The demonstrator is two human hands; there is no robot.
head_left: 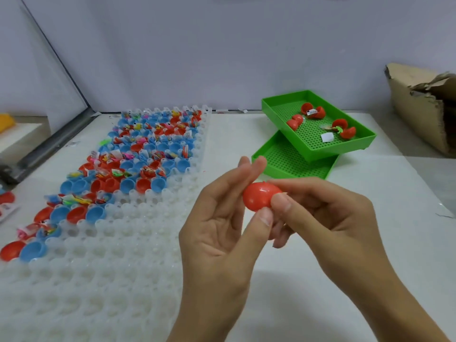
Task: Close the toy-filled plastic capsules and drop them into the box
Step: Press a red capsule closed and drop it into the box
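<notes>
Both hands are meeting at centre frame around a red capsule [261, 195]. The left hand [222, 223] is pinching it between thumb and fingertips, while the right hand [328, 218] is gripping its other side, thumb pressing on the shell; this looks like squeezing the halves together. Whether the seam is fully snapped, I cannot tell. The hands are holding it above bare worktop [370, 243], probably so nothing is blocking the press. To the left, a white holder tray [111, 280] is carrying open red and blue capsules with toys in its far rows. Two stacked green trays [357, 146] are sitting upper right, and the cardboard box [417, 114] is standing at the right edge, with open room between.
</notes>
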